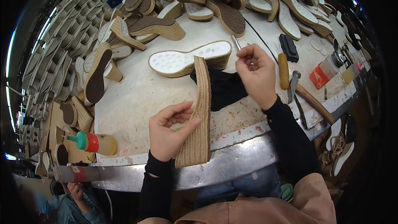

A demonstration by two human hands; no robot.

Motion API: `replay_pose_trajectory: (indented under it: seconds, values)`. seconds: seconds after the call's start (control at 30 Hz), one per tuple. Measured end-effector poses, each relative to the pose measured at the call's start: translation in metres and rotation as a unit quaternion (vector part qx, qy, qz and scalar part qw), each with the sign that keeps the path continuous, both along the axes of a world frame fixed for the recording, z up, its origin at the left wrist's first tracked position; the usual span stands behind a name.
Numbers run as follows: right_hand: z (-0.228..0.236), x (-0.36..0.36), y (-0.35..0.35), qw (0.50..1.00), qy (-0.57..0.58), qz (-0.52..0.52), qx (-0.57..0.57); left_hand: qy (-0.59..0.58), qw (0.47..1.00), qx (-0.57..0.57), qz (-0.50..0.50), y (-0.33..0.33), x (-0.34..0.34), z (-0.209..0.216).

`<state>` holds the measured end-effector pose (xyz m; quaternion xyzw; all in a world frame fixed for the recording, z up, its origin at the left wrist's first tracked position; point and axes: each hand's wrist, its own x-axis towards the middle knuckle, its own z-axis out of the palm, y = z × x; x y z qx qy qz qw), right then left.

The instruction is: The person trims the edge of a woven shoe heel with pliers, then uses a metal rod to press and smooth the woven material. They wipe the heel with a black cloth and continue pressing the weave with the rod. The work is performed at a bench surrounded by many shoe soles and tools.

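Observation:
A wedge shoe sole (199, 112) with braided, straw-coloured sides stands on edge at the table's near side, its wide heel end toward me. My left hand (171, 130) is closed at its left side, thumb pressed on the braid and fingers curled. Above the table, my right hand (258, 69) is closed around a slim silvery metal tool (235, 42); its kind is hard to make out. Behind the upright sole lies another wedge sole (178, 61) with a white dimpled top. Partly hidden beneath them is a black cloth (227, 89).
A yellow-handled tool (283, 70), a hammer (313, 99) and a black block (288, 47) lie at right, near a red-labelled bottle (325, 72). Many soles (232, 14) are heaped at the back. A green-capped squeeze bottle (101, 144) lies at left; another person (78, 203) sits beyond.

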<state>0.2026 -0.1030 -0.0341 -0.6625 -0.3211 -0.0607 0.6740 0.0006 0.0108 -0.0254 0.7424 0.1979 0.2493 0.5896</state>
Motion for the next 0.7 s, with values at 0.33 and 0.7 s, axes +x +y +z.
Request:
replay_pose_trajectory:
  seconds: [0.33,0.7]
  values:
    - [-0.005,0.068,-0.037,0.963,-0.062,-0.132,-0.228,-0.02,1.0,0.004,0.013,0.001,0.002,-0.005]
    - [-0.011,0.047,-0.019,0.959,0.103,0.014,-0.265,-0.017,0.997,-0.071,-0.012,0.007,0.0,-0.006]
